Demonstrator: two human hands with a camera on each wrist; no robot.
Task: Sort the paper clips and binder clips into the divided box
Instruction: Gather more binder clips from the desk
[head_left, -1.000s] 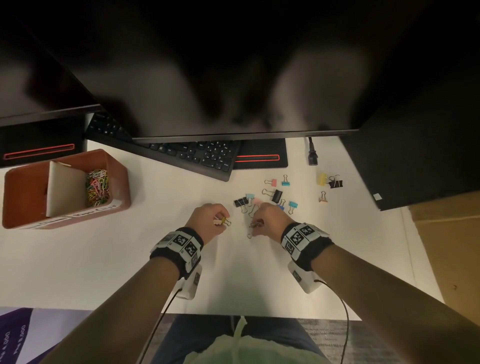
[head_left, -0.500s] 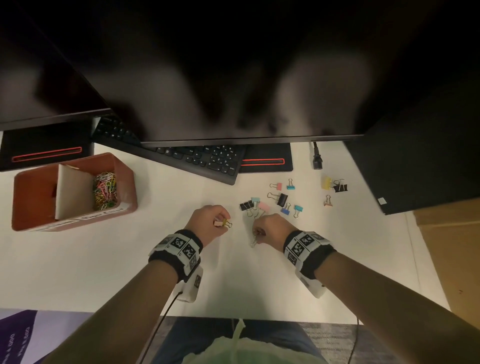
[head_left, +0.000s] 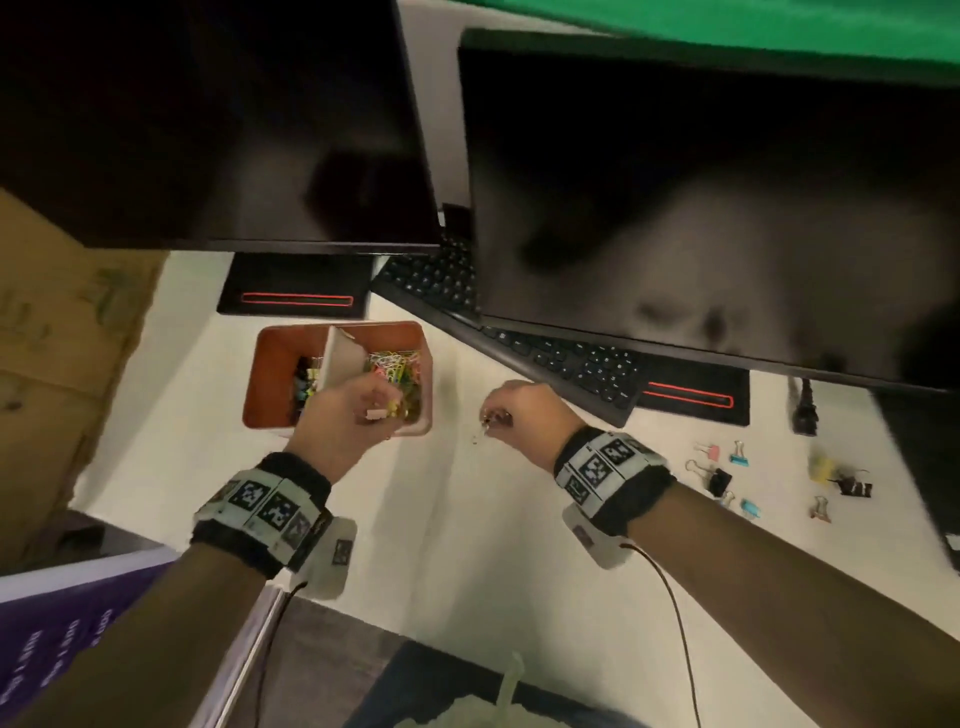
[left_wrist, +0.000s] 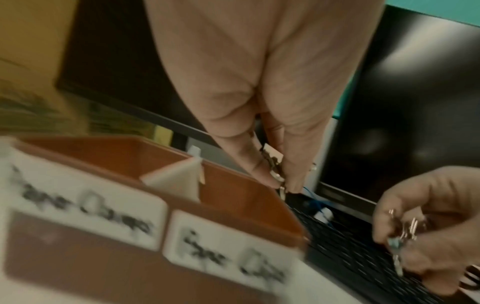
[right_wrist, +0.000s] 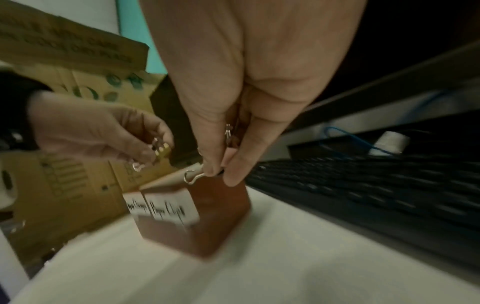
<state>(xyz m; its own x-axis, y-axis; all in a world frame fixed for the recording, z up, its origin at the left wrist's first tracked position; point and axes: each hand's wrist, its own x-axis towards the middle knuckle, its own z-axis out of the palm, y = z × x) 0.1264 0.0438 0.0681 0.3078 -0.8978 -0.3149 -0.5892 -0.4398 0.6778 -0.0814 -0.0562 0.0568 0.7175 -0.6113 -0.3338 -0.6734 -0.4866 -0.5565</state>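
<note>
A: The left hand (head_left: 345, 421) is over the near edge of the divided box (head_left: 270, 364), thumb and fingers pinched on a small bunch of binder clips (head_left: 384, 413), one pink, one yellow.

B: And the right hand (head_left: 524, 415) sits just right of the box, above the white desk (head_left: 467, 571). Its fingers are curled tight on more binder clips (right_wrist: 223, 164), and a wire handle (right_wrist: 192, 178) pokes out under the thumb in the right wrist view.

A: Look into the box: coloured paper clips (head_left: 395, 364) heaped in the right compartment, a few binder clips in the left compartment (head_left: 304, 384), with a white divider (head_left: 340, 358) standing between them.

B: Two white labels on the front wall (left_wrist: 85, 205), both too blurred to read with confidence.

A: Off to the right, well apart from both hands, loose binder clips (head_left: 722, 480) lie scattered on the desk: pink, blue, black, yellow.

B: A black keyboard (head_left: 566, 358) runs behind the right hand, under two dark monitors (head_left: 675, 208). Cardboard boxes (head_left: 57, 322) stand at the left.
</note>
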